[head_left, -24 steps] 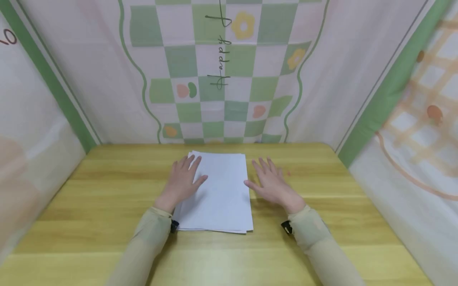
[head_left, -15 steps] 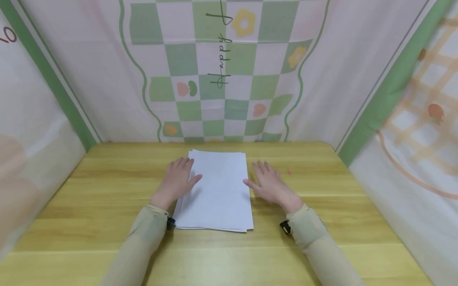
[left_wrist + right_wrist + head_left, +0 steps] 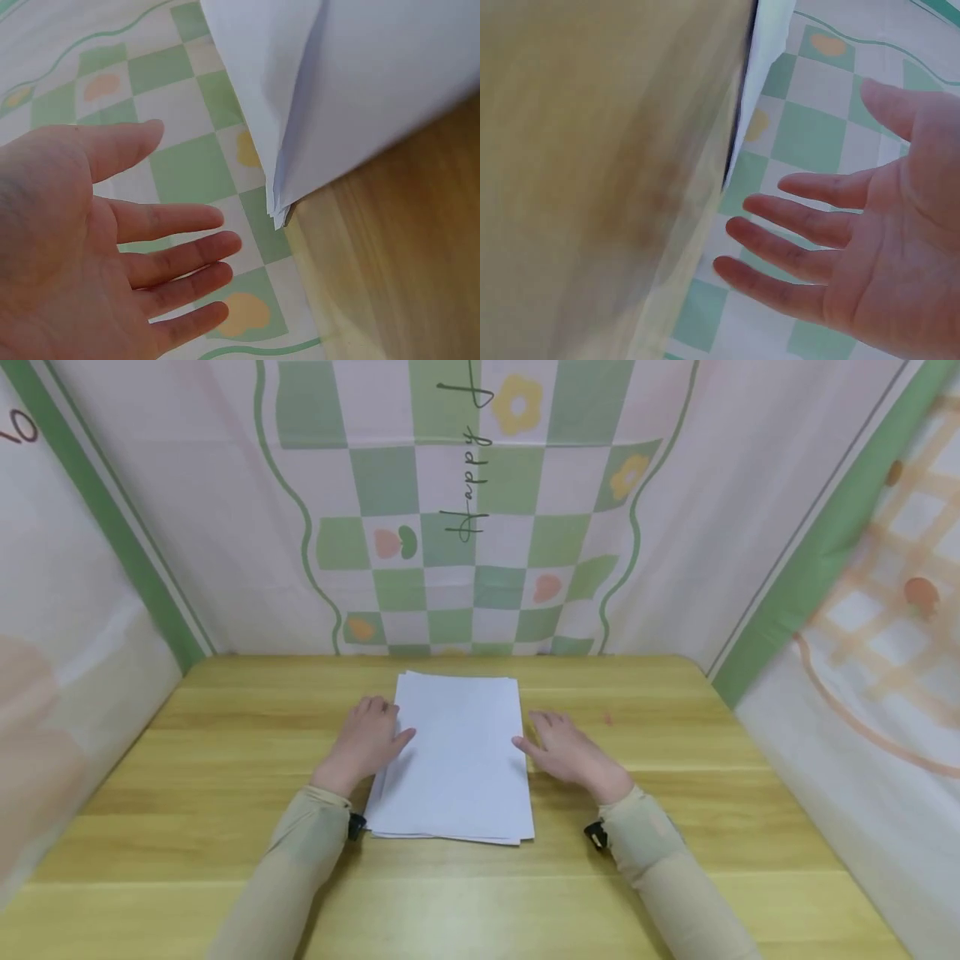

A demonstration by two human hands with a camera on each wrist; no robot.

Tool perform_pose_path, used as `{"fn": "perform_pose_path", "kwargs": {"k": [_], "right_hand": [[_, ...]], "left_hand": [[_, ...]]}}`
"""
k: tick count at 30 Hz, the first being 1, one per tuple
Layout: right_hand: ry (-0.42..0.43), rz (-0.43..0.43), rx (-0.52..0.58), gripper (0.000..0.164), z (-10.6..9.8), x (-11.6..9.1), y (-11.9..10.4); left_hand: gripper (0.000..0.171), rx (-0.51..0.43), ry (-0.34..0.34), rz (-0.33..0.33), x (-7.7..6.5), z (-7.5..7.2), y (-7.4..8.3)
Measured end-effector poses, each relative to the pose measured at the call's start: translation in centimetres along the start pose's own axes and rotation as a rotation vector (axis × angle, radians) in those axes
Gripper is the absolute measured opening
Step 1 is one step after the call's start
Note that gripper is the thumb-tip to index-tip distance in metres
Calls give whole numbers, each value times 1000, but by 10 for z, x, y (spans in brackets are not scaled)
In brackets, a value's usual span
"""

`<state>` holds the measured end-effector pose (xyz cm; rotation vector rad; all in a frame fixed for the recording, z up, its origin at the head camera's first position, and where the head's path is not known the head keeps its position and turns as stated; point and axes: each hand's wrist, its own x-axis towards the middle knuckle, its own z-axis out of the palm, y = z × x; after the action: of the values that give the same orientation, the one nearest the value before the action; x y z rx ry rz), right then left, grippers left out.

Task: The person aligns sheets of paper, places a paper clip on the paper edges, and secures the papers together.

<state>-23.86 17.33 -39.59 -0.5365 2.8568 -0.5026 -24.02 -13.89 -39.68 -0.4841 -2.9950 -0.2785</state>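
A stack of white paper sheets (image 3: 457, 756) lies on the wooden table, its edges slightly uneven. At its left side is my left hand (image 3: 362, 742), with the thumb over the sheets' left edge. My right hand (image 3: 568, 752) is beside the right edge, thumb tip close to it. Both wrist views show palms with spread, gently bent fingers. A gap separates the left hand (image 3: 112, 247) from the layered paper corner (image 3: 360, 90). Likewise the right hand (image 3: 877, 232) holds nothing, and only a thin strip of paper (image 3: 769, 52) shows there.
The yellowish wooden table (image 3: 450, 902) extends around the stack. Behind it hangs a green-and-white checkered cloth (image 3: 498, 539); more patterned cloth (image 3: 855, 735) borders the right side and the left. A small reddish mark (image 3: 608, 719) lies right of the right hand.
My left hand has shifted left and slightly back toward me, off most of the paper. The right fingers now bend more downward in the head view. The stack stays in place on the table.
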Motion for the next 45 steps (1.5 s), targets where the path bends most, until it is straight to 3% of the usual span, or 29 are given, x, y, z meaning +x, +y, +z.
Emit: {"fn": "perform_pose_path", "kwargs": {"k": [11, 18, 29, 45], "right_hand": [[-32, 52, -18, 77, 5, 5, -6], [-64, 79, -64, 73, 5, 9, -10], [-82, 117, -95, 67, 5, 12, -15], [-60, 172, 32, 56, 2, 19, -21]], "left_hand": [[54, 2, -118, -75, -2, 0, 0], [50, -1, -161, -86, -3, 6, -4], [46, -21, -204, -99, -3, 3, -3], [48, -67, -258, -107, 1, 1, -5]]}}
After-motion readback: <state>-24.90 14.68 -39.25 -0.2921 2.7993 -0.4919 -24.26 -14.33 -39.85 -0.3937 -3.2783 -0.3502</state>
